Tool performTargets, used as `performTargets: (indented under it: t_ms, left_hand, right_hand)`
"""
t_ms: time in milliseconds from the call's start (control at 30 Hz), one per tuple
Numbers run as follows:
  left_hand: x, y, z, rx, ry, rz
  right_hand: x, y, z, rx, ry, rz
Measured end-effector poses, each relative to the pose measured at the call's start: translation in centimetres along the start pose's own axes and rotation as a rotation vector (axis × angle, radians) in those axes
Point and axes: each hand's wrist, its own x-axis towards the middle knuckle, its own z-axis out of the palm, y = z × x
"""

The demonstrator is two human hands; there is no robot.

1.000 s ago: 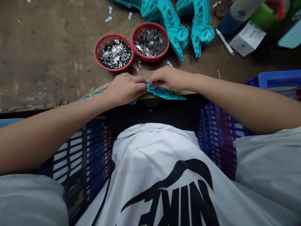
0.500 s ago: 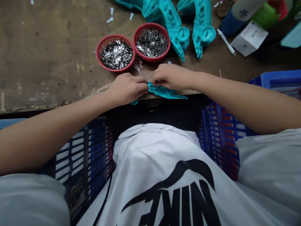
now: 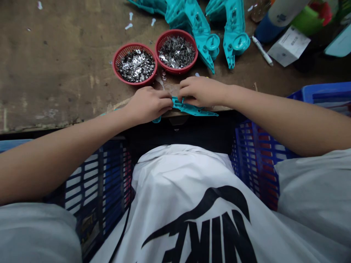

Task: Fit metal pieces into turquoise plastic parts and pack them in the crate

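Shirt (image 3: 192,204) logo, upside down: "NIKE"

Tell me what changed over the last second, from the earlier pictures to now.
Very little. The right hand crept a bit leftward along the teal part toward the left hand, its fingers curling at the part's left end. The left hand kept its grip and place. The part stayed at the bench edge; the two red baskets and the teal housings did not move. Nothing was picked up or let go.

A flat teal plastic part (image 3: 192,109) lies at the near table edge, centre of the frame. Its pointed end (the right one) juts out uncovered. The rest is hidden under fingers.
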Motion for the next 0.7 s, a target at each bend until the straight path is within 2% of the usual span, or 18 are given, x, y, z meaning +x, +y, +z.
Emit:
performTargets:
  t_ms: [233,433,600,700]
  left_hand:
    - [0.09,-0.15,-0.1,-0.045,-0.014,-0.008]
    - [0.1,-0.12,-0.04,-0.039,-0.005,-0.018]
    - [0.08,-0.13,0.16,-0.066,0.017,-0.021]
    - [0.1,-0.16,0.22,-0.054,0.02,-0.017]
  right_hand:
    - [0.3,-0.49,0.41,-0.004,0.037,-0.027]
    - [0.59,-0.66,0.26,-0.031,0.036,0.053]
    - [0.8,-0.07,0.94,-0.04,0.102,0.036]
    - [0.73,-0.27,0.78,-0.043,0.073,0.045]
